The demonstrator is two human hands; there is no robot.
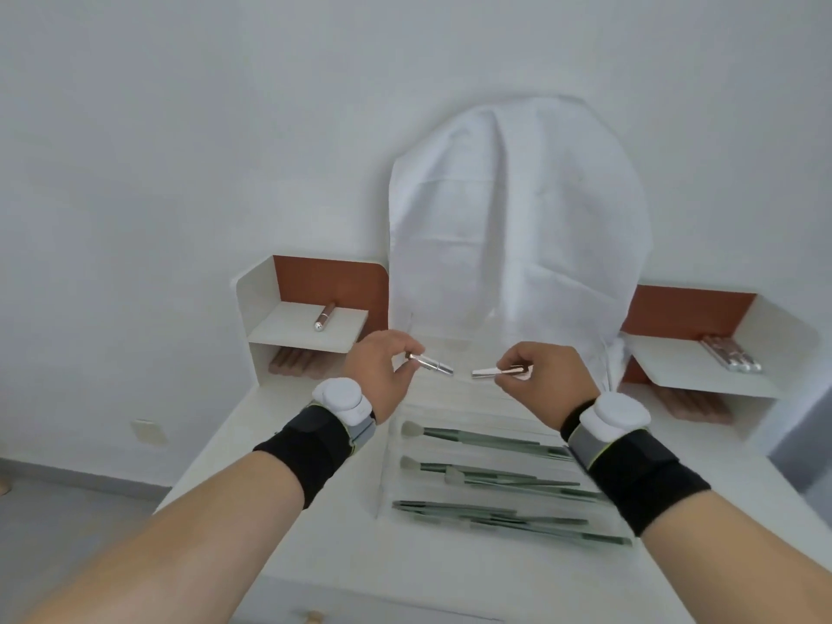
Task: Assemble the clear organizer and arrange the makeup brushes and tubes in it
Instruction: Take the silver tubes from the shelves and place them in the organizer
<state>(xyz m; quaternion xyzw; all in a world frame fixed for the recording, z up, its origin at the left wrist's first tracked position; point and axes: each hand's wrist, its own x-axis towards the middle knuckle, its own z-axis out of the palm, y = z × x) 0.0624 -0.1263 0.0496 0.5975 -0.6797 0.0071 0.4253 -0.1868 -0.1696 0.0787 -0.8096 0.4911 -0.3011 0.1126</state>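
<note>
On the far left shelf lies a copper-and-silver tube (325,316). The left hand (382,369) pinches a short silver metallic tube (430,363); just right, the right hand (547,373) pinches a second silver tube (497,371), tips apart. Below them, the clear plastic organizer (389,466) on the white table holds green-handled makeup brushes (486,477) in rows.

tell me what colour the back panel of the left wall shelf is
Rust orange back panel, clearest in the head view.
</note>
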